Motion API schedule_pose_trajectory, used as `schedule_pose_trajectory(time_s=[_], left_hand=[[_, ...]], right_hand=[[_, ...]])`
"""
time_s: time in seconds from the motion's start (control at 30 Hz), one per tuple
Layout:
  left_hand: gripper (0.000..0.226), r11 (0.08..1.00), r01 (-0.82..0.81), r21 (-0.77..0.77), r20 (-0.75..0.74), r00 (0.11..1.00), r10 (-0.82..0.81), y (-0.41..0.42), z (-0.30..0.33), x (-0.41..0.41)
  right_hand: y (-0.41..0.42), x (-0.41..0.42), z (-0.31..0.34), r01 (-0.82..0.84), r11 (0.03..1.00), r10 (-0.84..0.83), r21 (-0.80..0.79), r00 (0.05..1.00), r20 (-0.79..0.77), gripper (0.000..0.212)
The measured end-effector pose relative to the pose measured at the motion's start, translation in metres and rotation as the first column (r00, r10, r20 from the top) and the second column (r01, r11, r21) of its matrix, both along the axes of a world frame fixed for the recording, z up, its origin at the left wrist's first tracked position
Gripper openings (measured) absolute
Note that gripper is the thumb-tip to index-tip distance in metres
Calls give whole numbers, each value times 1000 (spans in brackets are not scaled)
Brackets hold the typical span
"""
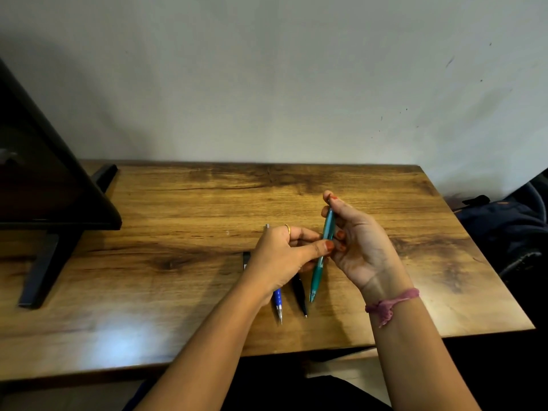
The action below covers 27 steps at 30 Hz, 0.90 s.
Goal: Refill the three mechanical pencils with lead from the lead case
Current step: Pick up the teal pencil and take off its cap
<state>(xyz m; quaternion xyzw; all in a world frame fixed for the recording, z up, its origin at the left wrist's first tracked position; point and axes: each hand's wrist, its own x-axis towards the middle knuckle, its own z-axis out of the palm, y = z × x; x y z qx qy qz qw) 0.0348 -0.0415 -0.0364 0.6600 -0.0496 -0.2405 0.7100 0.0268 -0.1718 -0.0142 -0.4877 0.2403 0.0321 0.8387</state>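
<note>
Teal pencil (322, 250): slim, translucent, tip toward you; your right hand (360, 247) grips its upper barrel and your left hand (284, 256) pinches its middle, above the table (178, 262).
Blue pencil (278, 304): flat on the wood, partly under your left wrist.
Black pencil (300, 295): just beside the blue one.
Dark case (246, 258): left of your hand, mostly hidden.
Monitor stand (44, 262): far left, well apart.

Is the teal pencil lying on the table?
No, both hands, left and right, hold the teal pencil above the table.
</note>
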Motion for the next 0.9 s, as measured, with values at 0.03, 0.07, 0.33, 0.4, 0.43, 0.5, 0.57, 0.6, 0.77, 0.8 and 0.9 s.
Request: schedule_pose_trajectory(time_s=[0.03, 0.07, 0.33, 0.4, 0.43, 0.5, 0.57, 0.6, 0.77, 0.8, 0.9], left_hand=[[10, 1000, 4, -2, -5, 1000, -4, -1, 0, 0], [9, 1000, 6, -12, -15, 1000, -6, -1, 0, -1], [13, 996, -33, -78, -74, 997, 27, 3, -1, 2], [15, 997, -35, -70, -74, 997, 30, 2, -1, 3], [16, 997, -36, -66, -76, 997, 31, 1, -1, 3], [16, 997, -41, -69, -81, 996, 36, 1, -2, 3], [16, 996, -47, -75, -81, 996, 41, 2, -2, 3], [16, 996, -50, -77, -82, 996, 44, 2, -3, 3], [18, 995, -61, -84, -103, 993, 52, 4, -4, 5], [18, 995, -60, -83, -103, 993, 52, 5, -4, 5], [19, 994, -64, -88, -103, 993, 55, 5, -4, 5]], right_hand=[[-1, 0, -1, 2, 1000, -2, -17, 1000, 5, 12], [-3, -1, -1, 14, 999, -13, -30, 1000, 24, 13], [-44, -14, -17, 98, 640, -113, -762, 993, 32, 10], [-47, -14, -24, -10, 484, -78, -875, 995, -55, 10], [-46, -13, -26, -63, 408, -73, -911, 992, -101, 9], [-44, -10, -30, -121, 306, -83, -944, 985, -153, 10], [-43, -8, -31, -121, 280, -114, -952, 981, -158, 11], [-42, -8, -32, -117, 279, -123, -953, 980, -156, 11], [-43, -9, -31, -131, 308, -96, -942, 981, -168, 15], [-43, -10, -30, -129, 309, -89, -942, 983, -163, 16], [-47, -18, -25, -36, 358, -118, -933, 989, -83, 16]])
